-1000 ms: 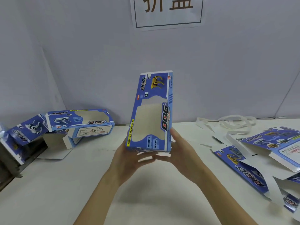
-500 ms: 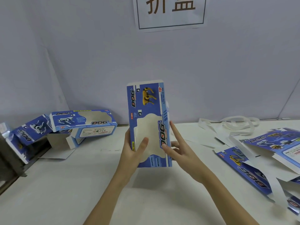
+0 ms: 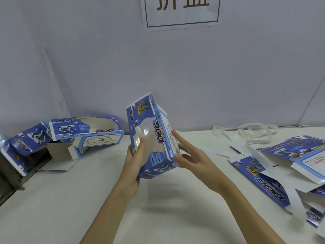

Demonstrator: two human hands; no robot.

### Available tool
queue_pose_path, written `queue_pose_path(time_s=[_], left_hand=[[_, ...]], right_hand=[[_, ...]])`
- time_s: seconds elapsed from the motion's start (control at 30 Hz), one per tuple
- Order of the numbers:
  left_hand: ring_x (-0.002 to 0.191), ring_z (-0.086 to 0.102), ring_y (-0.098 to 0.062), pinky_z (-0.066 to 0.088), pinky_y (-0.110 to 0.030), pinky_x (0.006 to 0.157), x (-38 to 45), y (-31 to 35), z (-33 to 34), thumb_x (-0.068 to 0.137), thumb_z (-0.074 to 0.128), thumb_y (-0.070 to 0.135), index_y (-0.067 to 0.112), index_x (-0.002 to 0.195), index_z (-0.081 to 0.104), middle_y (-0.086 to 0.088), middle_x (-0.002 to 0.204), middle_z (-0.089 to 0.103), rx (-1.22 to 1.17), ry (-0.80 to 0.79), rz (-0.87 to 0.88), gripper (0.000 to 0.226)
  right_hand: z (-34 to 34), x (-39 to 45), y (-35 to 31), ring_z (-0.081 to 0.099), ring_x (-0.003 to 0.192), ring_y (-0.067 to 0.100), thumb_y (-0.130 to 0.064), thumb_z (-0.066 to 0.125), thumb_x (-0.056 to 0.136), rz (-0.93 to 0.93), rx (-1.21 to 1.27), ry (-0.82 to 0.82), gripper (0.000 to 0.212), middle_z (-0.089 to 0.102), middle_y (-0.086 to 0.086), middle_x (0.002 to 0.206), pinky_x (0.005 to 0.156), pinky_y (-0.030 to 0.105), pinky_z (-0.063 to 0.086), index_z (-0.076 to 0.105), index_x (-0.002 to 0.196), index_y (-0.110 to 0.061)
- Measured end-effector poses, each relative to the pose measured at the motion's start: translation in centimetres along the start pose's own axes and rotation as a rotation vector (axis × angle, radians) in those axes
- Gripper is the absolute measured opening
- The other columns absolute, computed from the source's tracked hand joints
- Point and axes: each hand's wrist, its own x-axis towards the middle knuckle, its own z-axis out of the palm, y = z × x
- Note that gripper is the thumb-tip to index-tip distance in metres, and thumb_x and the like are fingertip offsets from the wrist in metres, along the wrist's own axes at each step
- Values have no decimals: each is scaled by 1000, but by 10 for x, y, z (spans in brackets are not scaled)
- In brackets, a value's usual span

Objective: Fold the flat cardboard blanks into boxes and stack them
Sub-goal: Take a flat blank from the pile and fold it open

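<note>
Above the white table (image 3: 70, 199), the left hand (image 3: 134, 166) grips the blue box (image 3: 151, 136) by its lower left edge, thumb on the clear window; the right hand (image 3: 191, 157) touches its right side with straight, relaxed fingers. The box stands nearly upright, long axis vertical, top tilted away, reading "DOG" and "MOVING". Flat blanks (image 3: 281, 164) marked "DOG" lie at right beside white strips (image 3: 249, 132). A folded box (image 3: 86, 132) marked "DOG" and "TOP" lies far left. A wall sign (image 3: 182, 11) bears large characters.
</note>
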Motion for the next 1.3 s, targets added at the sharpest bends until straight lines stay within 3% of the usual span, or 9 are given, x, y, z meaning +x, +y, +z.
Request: queue_pose_path(time_s=[0.2,0.37,0.5,0.67,0.8,0.97,1.13,1.23,1.3], left_hand=[[112,74,-35,54,-59,104,-3,7,-3,94,54,72,30,145,56,-8,128,74,-6,-92,-126,67],[117,71,-36,52,-58,107,-4,9,-1,93,53,73,27,149,50,-11,130,73,-5,-117,-168,73],[108,76,-32,65,-42,77,-6,11,0,89,48,78,29,140,63,-10,124,76,55,-147,-237,72],[103,77,-30,63,-41,71,0,11,-15,87,54,77,36,115,80,-9,121,77,-27,-180,-254,56],[95,79,-28,63,-42,66,3,10,-23,81,55,77,39,107,82,-8,116,78,-24,-179,-259,54],[90,80,-22,63,-36,63,3,11,-18,90,43,73,36,107,83,-4,107,81,-9,-134,-199,56],[114,74,-27,62,-48,90,-1,14,-12,91,58,73,39,143,56,2,132,73,-41,-4,-10,63],[110,73,-9,63,-29,78,-3,13,-4,87,69,63,50,138,51,16,127,72,44,79,207,56],[111,73,-11,64,-34,81,-5,11,-1,87,75,56,57,138,47,15,124,72,120,30,265,58]], right_hand=[[12,4,-1,54,136,10,-41,60,98,-77,-121,57,51,59,-25,139,83,44,66,52,147,-55],[28,4,11,65,125,10,-41,53,104,-340,-265,312,40,64,-31,130,74,28,65,56,144,-42],[31,4,15,68,113,-1,-66,48,100,-448,-375,451,53,68,-19,128,67,20,63,58,141,-34],[18,3,14,62,124,7,-44,54,104,-372,-484,261,52,61,-7,141,78,19,63,43,154,-38],[23,4,9,57,131,5,-32,56,101,-340,-411,215,54,56,-18,142,83,19,61,41,152,-42],[28,3,6,62,131,20,-27,58,101,-276,-127,243,47,67,-14,138,82,32,65,58,148,-29],[22,5,-1,63,130,23,-26,53,104,-160,24,256,39,71,-2,133,86,30,62,63,141,-23],[14,4,-3,65,127,21,-45,51,106,-132,1,262,48,71,0,132,98,35,58,50,152,-33],[14,5,-5,64,130,17,-56,55,98,-119,-26,236,65,65,-2,140,101,39,57,32,159,-49]])
